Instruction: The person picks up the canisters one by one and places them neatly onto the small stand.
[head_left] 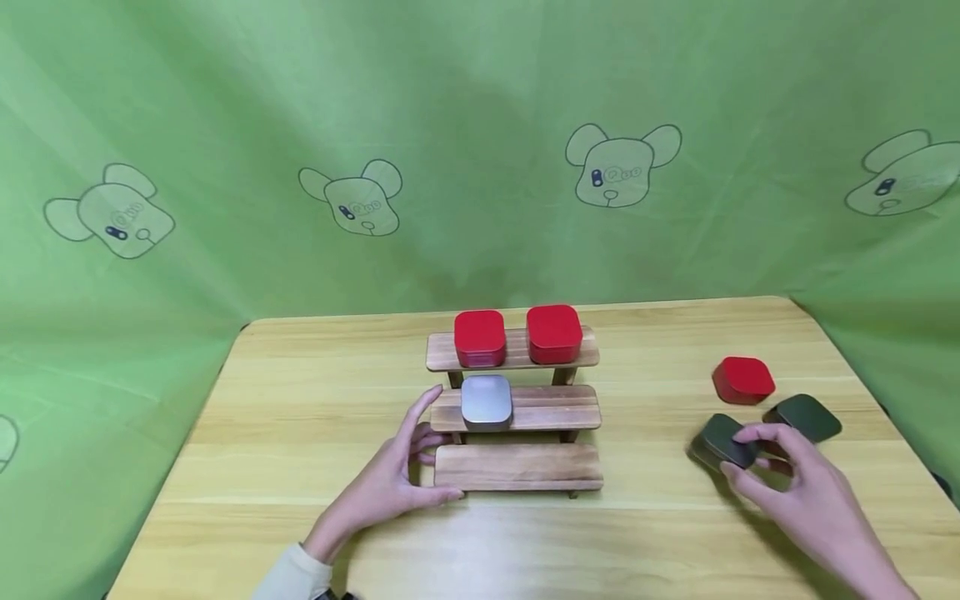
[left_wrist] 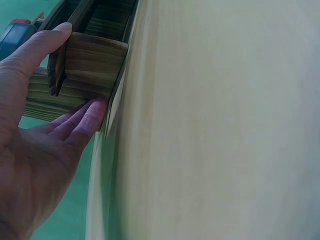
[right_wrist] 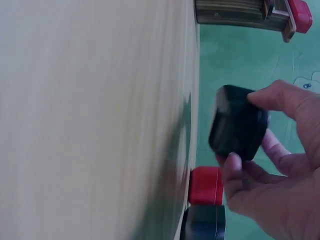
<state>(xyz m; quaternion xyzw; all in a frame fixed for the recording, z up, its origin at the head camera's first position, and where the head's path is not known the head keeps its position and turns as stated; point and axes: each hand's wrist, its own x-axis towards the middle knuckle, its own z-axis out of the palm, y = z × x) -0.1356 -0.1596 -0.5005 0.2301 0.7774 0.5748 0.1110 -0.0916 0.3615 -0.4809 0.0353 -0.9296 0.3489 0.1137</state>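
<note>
A three-tier wooden rack (head_left: 517, 468) stands mid-table, two red tins (head_left: 480, 337) (head_left: 554, 333) on its top tier and a silver-lidded tin (head_left: 486, 402) on the left of the middle tier. The bottom tier is bare. My left hand (head_left: 390, 479) touches the rack's left end, thumb at the bottom tier's front corner, fingers relaxed; the left wrist view shows the hand (left_wrist: 45, 130) against the rack's side (left_wrist: 92, 60). On the right, my right hand (head_left: 806, 496) pinches a dark green tin (head_left: 726, 442); in the right wrist view that tin (right_wrist: 237, 122) is held off the table by the fingers (right_wrist: 280, 160).
Behind the held tin, a red tin (head_left: 742, 380) and another dark green tin (head_left: 806, 417) sit on the table at the right. A green cloth (head_left: 480, 250) with bear outlines hangs behind the wooden table (head_left: 300, 375).
</note>
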